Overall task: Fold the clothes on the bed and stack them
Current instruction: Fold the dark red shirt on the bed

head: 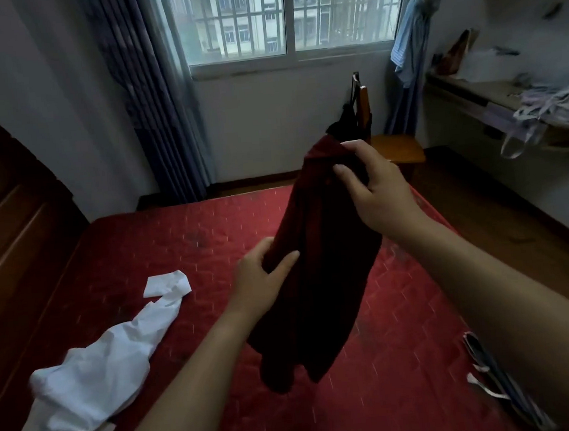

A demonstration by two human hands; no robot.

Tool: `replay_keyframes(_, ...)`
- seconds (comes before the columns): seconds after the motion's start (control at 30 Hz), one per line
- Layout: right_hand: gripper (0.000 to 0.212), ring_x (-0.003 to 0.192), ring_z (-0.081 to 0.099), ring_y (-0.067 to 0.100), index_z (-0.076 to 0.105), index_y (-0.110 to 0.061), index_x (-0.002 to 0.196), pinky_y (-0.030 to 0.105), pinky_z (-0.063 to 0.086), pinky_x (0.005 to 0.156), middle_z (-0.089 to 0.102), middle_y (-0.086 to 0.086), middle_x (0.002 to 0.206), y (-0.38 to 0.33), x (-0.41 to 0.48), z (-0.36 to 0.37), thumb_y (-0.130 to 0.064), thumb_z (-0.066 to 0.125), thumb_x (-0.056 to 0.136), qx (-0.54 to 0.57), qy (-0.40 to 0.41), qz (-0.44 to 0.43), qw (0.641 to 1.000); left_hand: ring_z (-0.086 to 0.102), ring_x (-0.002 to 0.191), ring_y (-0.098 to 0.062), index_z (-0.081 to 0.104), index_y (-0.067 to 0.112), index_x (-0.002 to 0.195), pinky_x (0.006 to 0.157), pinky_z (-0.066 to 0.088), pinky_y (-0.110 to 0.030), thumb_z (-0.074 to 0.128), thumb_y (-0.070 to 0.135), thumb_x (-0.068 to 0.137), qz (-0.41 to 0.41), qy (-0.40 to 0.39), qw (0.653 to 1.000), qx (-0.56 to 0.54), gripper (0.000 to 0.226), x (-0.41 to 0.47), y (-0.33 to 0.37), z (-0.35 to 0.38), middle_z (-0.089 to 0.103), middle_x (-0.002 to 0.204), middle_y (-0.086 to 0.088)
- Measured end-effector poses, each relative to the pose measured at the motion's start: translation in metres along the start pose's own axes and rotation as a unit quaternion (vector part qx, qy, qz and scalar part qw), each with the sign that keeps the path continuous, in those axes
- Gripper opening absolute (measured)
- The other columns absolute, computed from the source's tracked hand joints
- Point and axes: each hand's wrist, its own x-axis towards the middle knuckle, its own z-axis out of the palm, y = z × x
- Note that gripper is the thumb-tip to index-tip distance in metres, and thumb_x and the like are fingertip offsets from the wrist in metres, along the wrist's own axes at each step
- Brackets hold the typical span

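Far left, against the wall: dark wooden headboard (7, 212). Just beside it, sprawled across the red bed (175, 245): white garment (93, 362), crumpled, drawn out long, not folded, touched by neither hand.

Further right, raised above the mattress: left hand (259, 282), thumb laid across the near face of the dark red garment (323, 280), other fingers curled round its left edge about halfway down, clamped on the cloth. Between the two hands: the dark red garment itself, held up in the air over the middle of the bed, bunched into a narrow hanging column, lower end dangling over the mattress; whether brushing it, cannot tell. Higher and to the right: right hand (381, 196), thumb and fingertips pinched together on the garment's top end, apparently taking most of the weight.

Behind, near the window wall: wooden chair (398, 150) with something dark hung on its back. Low at the bed's right edge: striped cloth item (500, 382), partly cut off, kind unclear.

Judged from all this: early in the job. No folded piece and no stack anywhere in view. Looks like the opening-out step for the red piece, before laying it flat. Left to do: spread and fold the red garment, fold the white one, perhaps the striped one too, then pile everything together.
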Motion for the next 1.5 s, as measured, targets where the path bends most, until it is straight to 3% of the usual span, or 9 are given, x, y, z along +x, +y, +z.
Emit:
replay_keyframes(0.33,0.019,0.088,0.054,-0.012,0.058,-0.015,0.112,0.004,0.039,0.075,0.059,-0.015,0.095,0.05,-0.032,-0.026,-0.017,0.053,0.094,-0.059,-0.029,0.06,0.996,0.063,0.073,-0.002,0.058,0.035,0.093,0.063,0.052,-0.021,0.059,0.023,0.089,-0.082,0.027,0.996,0.036,0.012,-0.045,-0.051,0.066,0.064,0.079,0.012)
replay_keyframes(0.5,0.02,0.091,0.053,-0.012,0.059,-0.016,0.113,0.005,0.041,0.077,0.057,-0.019,0.095,0.058,-0.038,-0.052,-0.017,0.053,0.094,-0.059,-0.05,0.06,0.995,0.056,0.079,0.003,0.045,0.031,0.117,0.06,0.045,-0.006,0.063,0.011,0.085,-0.044,0.07,0.988,0.129,0.042,-0.063,-0.055,0.096,0.053,0.094,0.016)
replay_keyframes(0.67,0.016,0.09,0.056,-0.011,0.059,-0.021,0.108,0.005,0.042,0.075,0.059,-0.019,0.093,0.069,-0.047,-0.079,-0.018,0.054,0.093,-0.025,-0.053,0.084,0.995,0.059,0.072,-0.005,0.041,0.036,0.097,0.053,0.052,-0.021,0.058,0.009,0.088,-0.066,0.101,0.985,0.123,0.033,-0.072,-0.055,0.127,0.054,0.092,0.01)
replay_keyframes(0.87,0.021,0.091,0.057,-0.008,0.058,-0.018,0.113,0.006,0.042,0.074,0.06,-0.016,0.098,0.09,-0.058,-0.105,-0.017,0.054,0.093,0.008,-0.059,0.115,0.992,0.053,0.095,0.006,0.056,0.034,0.101,0.077,0.042,-0.01,0.057,0.025,0.089,-0.052,0.023,0.988,0.146,0.014,-0.09,-0.061,0.171,0.051,0.102,0.022)
replay_keyframes(0.97,0.025,0.096,0.057,-0.006,0.057,-0.017,0.118,0.007,0.043,0.079,0.06,-0.015,0.104,0.095,-0.056,-0.119,-0.017,0.054,0.093,0.021,-0.057,0.117,0.991,0.049,0.1,0.004,0.055,0.032,0.112,0.084,0.039,-0.012,0.066,0.041,0.081,-0.09,0.03,0.986,0.139,0.034,-0.088,-0.064,0.199,0.049,0.109,0.021)
replay_keyframes(1.07,0.029,0.104,0.054,-0.006,0.056,-0.02,0.122,0.008,0.043,0.085,0.06,-0.013,0.113,0.102,-0.053,-0.138,-0.019,0.054,0.093,0.017,-0.056,0.114,0.992,0.049,0.1,-0.004,0.058,0.02,0.112,0.086,0.038,-0.017,0.072,0.03,0.079,-0.115,0.063,0.981,0.146,0.038,-0.077,-0.066,0.228,0.05,0.108,0.013)
replay_keyframes(1.17,0.033,0.11,0.052,-0.003,0.054,-0.023,0.126,0.012,0.044,0.09,0.058,-0.01,0.122,0.112,-0.049,-0.16,-0.023,0.054,0.093,0.011,-0.041,0.115,0.992,0.057,0.091,-0.011,0.06,0.021,0.1,0.08,0.044,-0.02,0.061,0.015,0.088,-0.117,0.098,0.979,0.134,0.013,-0.066,-0.066,0.248,0.056,0.096,0.012)
replay_keyframes(1.33,0.033,0.11,0.051,-0.008,0.055,-0.028,0.124,0.005,0.042,0.085,0.057,-0.017,0.118,0.139,-0.048,-0.191,-0.024,0.056,0.092,0.009,-0.005,0.127,0.992,0.054,0.056,-0.01,0.045,0.038,0.083,0.045,0.038,-0.017,0.046,0.016,0.096,-0.149,0.157,0.974,0.064,0.026,-0.055,-0.06,0.254,0.055,0.065,0.007)
replay_keyframes(1.5,0.025,0.105,0.054,-0.008,0.061,-0.035,0.115,0.005,0.042,0.083,0.061,-0.019,0.112,0.167,-0.031,-0.215,-0.028,0.058,0.091,-0.001,0.073,0.123,0.99,0.053,0.067,0.005,0.041,0.041,0.088,0.058,0.04,-0.008,0.04,0.016,0.098,-0.066,0.218,0.969,0.096,0.027,-0.028,-0.034,0.238,0.053,0.074,0.011)
